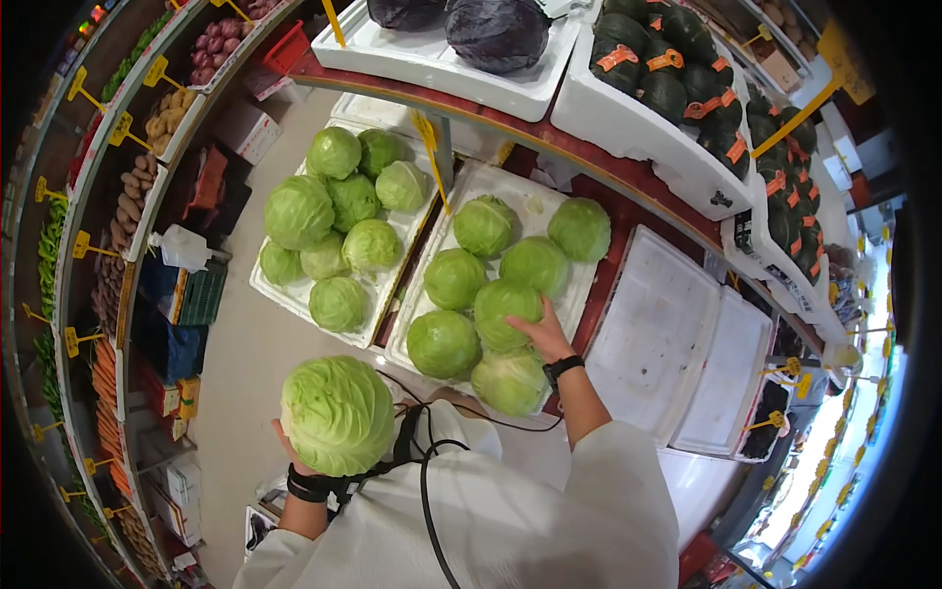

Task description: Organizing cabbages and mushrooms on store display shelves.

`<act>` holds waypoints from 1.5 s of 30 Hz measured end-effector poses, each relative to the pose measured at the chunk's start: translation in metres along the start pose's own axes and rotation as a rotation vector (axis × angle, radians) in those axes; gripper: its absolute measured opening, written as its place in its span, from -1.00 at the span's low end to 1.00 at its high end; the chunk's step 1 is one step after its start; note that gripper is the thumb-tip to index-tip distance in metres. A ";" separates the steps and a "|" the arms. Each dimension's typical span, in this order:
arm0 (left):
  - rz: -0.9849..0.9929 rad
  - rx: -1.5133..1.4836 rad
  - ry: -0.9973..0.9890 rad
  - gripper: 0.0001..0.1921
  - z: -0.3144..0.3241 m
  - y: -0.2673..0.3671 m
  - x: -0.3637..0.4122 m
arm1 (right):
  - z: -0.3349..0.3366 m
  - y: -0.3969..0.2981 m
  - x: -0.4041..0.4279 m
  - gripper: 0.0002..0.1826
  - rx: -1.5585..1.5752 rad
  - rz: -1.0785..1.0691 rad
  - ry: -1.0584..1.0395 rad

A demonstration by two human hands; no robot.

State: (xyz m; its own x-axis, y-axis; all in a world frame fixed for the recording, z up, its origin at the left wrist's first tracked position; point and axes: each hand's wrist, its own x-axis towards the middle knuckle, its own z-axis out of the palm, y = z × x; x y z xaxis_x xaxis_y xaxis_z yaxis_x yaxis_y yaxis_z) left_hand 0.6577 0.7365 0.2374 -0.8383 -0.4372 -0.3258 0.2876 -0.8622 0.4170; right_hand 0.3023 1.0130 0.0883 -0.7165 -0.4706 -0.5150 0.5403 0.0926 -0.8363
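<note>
My left hand holds up a large pale-green cabbage in front of my body, its palm underneath and most of its fingers hidden. A smooth green cabbage is in the grip of my right hand, with the thumb across its top and the fingers round its right side. That cabbage sits among several others in a white foam tray. Close to my body in the same tray lies a paler cabbage.
Left of that tray, another white foam tray bears a heap of cabbages. Bare white foam trays lie to the right. A raised shelf crosses ahead, carrying purple cabbages and dark green squashes. A black cable hangs over my front.
</note>
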 end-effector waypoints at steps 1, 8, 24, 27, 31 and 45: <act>-0.015 0.022 0.013 -0.03 0.002 0.000 0.000 | -0.005 -0.011 -0.008 0.03 -0.009 0.017 0.037; 0.001 -0.066 0.141 -0.02 0.013 0.003 0.003 | -0.070 -0.038 -0.040 -0.21 0.159 -0.139 0.210; -0.024 0.208 0.031 -0.05 0.016 -0.004 0.029 | -0.208 0.090 -0.118 -0.01 0.614 0.059 0.943; -0.064 0.211 0.025 -0.04 0.019 -0.009 0.030 | -0.218 0.121 -0.122 0.01 0.646 0.049 0.974; -0.074 0.239 0.055 -0.03 0.020 -0.015 0.029 | -0.222 0.155 -0.123 0.04 0.651 0.083 1.027; -0.188 0.253 0.081 -0.01 0.020 -0.021 0.034 | -0.184 0.119 -0.137 0.14 -0.827 -0.160 1.114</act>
State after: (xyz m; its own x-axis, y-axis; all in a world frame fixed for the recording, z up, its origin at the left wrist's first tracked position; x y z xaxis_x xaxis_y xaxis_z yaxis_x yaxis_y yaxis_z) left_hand 0.6138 0.7450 0.2347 -0.8234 -0.3039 -0.4792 -0.0015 -0.8434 0.5373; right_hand 0.3835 1.2499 0.0252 -0.9256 0.3758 0.0453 0.2864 0.7735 -0.5653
